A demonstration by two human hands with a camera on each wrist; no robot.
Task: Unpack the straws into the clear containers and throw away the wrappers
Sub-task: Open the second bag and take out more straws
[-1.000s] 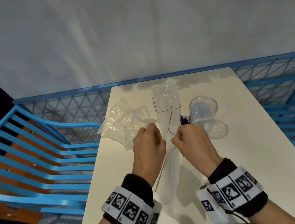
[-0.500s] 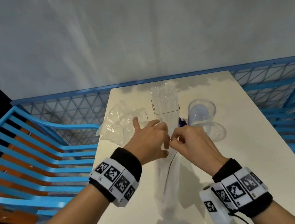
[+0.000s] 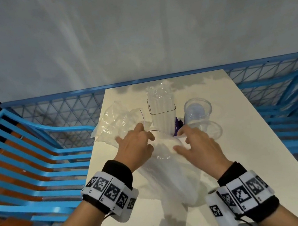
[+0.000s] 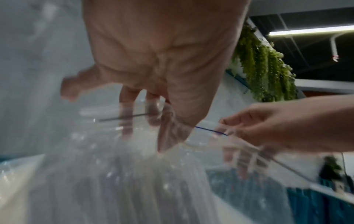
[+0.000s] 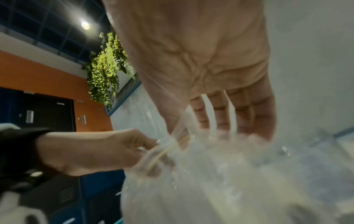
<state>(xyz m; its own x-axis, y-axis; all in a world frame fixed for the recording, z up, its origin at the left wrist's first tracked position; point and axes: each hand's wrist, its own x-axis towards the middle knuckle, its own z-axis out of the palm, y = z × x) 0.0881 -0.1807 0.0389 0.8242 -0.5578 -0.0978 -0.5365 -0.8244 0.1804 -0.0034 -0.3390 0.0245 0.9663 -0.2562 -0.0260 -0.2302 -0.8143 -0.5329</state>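
Observation:
A clear plastic bag of white straws lies on the white table, its mouth towards the far side. My left hand pinches the left edge of the mouth, fingers showing through the film. My right hand pinches the right edge, marked by a thin blue line. The mouth stands spread between them. Behind stand a tall square clear container packed with straws and a round clear container that looks empty. In the right wrist view the right hand meets the film near the left hand's fingers.
Crumpled empty wrappers lie at the table's far left. A clear lid rests by the round container, and a small purple object sits between the two containers. Blue metal railings flank the table on both sides.
The hands were close together at the bag's top; they have moved apart and lower, pulling the mouth wide open. The bag looks flatter and broader on the table.

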